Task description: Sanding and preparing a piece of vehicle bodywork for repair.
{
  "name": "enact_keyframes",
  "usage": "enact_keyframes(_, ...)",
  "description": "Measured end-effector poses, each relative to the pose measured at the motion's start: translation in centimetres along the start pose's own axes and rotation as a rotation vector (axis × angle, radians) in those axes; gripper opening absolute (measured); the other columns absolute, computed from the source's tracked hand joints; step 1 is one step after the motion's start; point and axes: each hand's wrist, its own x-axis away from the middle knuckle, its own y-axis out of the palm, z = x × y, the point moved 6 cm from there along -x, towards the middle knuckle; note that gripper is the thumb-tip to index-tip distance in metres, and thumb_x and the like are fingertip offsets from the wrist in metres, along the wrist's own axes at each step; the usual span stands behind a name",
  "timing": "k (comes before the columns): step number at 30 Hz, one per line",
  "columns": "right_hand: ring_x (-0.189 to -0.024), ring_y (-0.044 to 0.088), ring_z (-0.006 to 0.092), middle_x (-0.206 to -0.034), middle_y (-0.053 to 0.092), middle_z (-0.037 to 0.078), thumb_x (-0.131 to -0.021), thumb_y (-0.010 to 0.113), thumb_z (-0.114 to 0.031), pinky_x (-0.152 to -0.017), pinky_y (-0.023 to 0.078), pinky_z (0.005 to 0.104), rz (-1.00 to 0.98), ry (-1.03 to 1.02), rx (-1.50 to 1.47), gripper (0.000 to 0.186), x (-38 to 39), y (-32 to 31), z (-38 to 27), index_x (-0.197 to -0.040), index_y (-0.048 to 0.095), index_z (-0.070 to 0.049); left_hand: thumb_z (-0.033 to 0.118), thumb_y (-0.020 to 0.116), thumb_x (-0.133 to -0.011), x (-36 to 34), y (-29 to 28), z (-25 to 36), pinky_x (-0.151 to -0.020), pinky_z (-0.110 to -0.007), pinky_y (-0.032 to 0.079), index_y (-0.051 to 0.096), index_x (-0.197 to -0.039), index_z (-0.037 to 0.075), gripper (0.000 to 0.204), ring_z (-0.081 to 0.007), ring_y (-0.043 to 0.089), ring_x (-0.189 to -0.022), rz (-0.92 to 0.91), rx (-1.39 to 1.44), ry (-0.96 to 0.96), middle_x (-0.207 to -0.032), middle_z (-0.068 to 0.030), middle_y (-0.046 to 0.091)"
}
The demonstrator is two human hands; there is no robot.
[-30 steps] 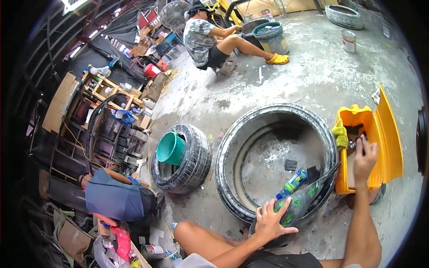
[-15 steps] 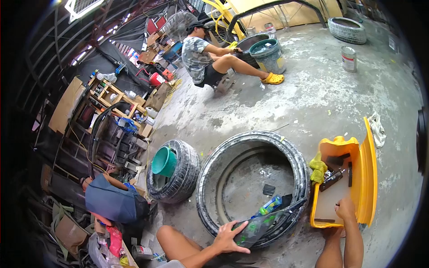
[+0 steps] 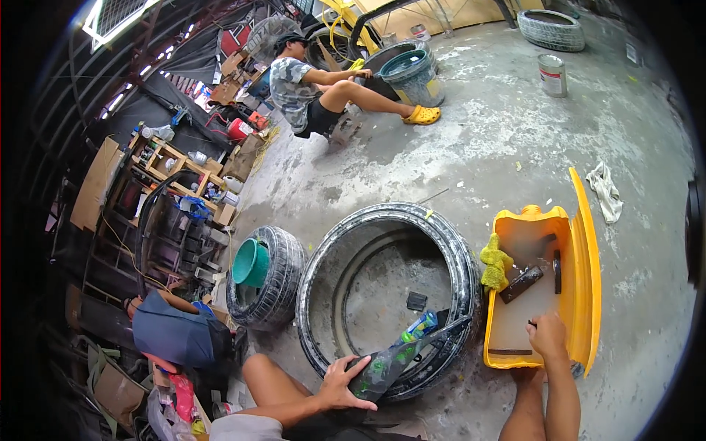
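My left hand [image 3: 340,382] grips a dark curved piece with green markings [image 3: 382,367], its fingers spread over the near end; it lies across the rim of a large tyre-like ring [image 3: 320,264]. A plastic bottle [image 3: 421,323] and a small dark square [image 3: 416,301] are inside the ring. To the right, my right hand [image 3: 546,336] is closed on a small dark object [image 3: 532,323], partly hidden by the fingers, over a yellow container [image 3: 581,279] of cloudy water. Dark blocks [image 3: 521,283] sit in it, and a yellow-green cloth [image 3: 496,264] hangs on its left rim.
A smaller tyre [image 3: 272,301] holds a green bucket [image 3: 248,264]. Across the floor a seated person [image 3: 294,88] works beside a grey bucket [image 3: 423,84]. A can [image 3: 551,77], white rag [image 3: 604,187] and another tyre [image 3: 550,33] lie rightward; cluttered shelving [image 3: 169,162] lines the left.
My right hand has come down from deep inside the yellow container toward its near end. The view has shifted. My left hand stays on the dark piece.
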Motion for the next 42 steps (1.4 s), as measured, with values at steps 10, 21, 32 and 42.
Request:
enact_keyframes(10,-0.105,0.064,0.0405,-0.098,0.069,0.022,-0.085,0.082,-0.026,-0.092,0.053,0.0509,-0.029,-0.020,-0.022,0.020,0.1,0.3,0.0,-0.094,0.084,-0.009,0.078,0.090,-0.056,0.6,0.4,0.6,-0.114,-0.057,0.037,0.049,-0.161,0.024,0.125,-0.0441,0.051,-0.132,0.010,-0.054,-0.011,-0.145,-0.0230,0.049)
enact_keyframes(21,-0.106,0.064,0.0402,-0.101,0.069,0.021,-0.084,0.083,-0.025,-0.093,0.053,0.0510,-0.047,-0.033,0.002,0.019,-0.1,0.6,0.1,-0.094,0.084,-0.009,0.078,0.089,-0.057,0.5,0.1,1.2,-0.113,-0.057,0.037,0.050,-0.160,0.024,0.123,-0.0435,0.051,-0.130,0.060,-0.041,0.008,-0.143,-0.0217,0.050)
enact_keyframes(32,-0.103,0.067,0.0407,-0.099,0.072,0.022,-0.086,0.082,-0.027,-0.091,0.055,0.0513,-0.101,-0.010,0.033,0.020,-0.2,0.1,-0.2,-0.095,0.084,-0.010,0.075,0.092,-0.056,1.1,0.3,1.8,-0.112,-0.059,0.039,0.049,-0.160,0.025,0.124,-0.0453,0.049,-0.132,0.102,-0.096,0.016,-0.146,-0.0228,0.047)
enact_keyframes(42,-0.098,0.070,0.0413,-0.099,0.074,0.023,-0.085,0.081,-0.028,-0.087,0.057,0.0517,-0.097,-0.032,0.074,0.023,-0.2,0.1,0.0,-0.096,0.084,-0.009,0.075,0.091,-0.058,0.8,0.1,1.3,-0.113,-0.058,0.039,0.047,-0.161,0.025,0.123,-0.0451,0.049,-0.133,0.068,-0.074,0.012,-0.146,-0.0238,0.048)
